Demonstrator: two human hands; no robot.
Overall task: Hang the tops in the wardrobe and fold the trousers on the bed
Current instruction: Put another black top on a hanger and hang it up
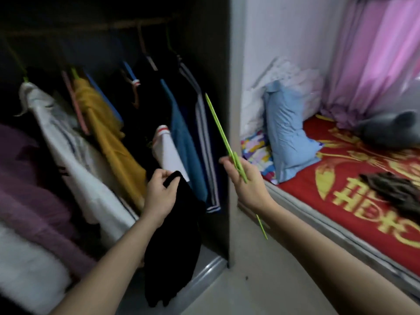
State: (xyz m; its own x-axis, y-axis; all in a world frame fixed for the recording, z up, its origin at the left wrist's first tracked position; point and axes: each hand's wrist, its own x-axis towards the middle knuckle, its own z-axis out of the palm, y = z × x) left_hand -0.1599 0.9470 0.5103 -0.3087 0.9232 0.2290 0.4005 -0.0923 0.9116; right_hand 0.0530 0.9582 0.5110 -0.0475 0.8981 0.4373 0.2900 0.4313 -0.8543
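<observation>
Before the open wardrobe (211,64), a person's left hand (159,192) grips one black top (172,242) by its upper edge, and the right hand (244,180) clutches one green hanger (221,133). One dark garment (395,189), too blurred to identify, lies on the bed (306,194) near the frame's right edge. The hung clothes are too shadowed to count.

The wardrobe (204,64) stands open, but hung clothes (109,123) crowd the rail (102,26) from end to end, the striped one (204,137) close against the side panel (235,110). Bedding (34,183) fills the lower left. The black top (172,242) in the left hand (159,194) hangs before the opening's lower right; the hanger (218,126) in the right hand (245,180) slants across the panel. The floor (261,280) beside the bed (341,201) is bare. On the bed, red cover lies free between a pillow (288,137) and a dark garment (395,189).
</observation>
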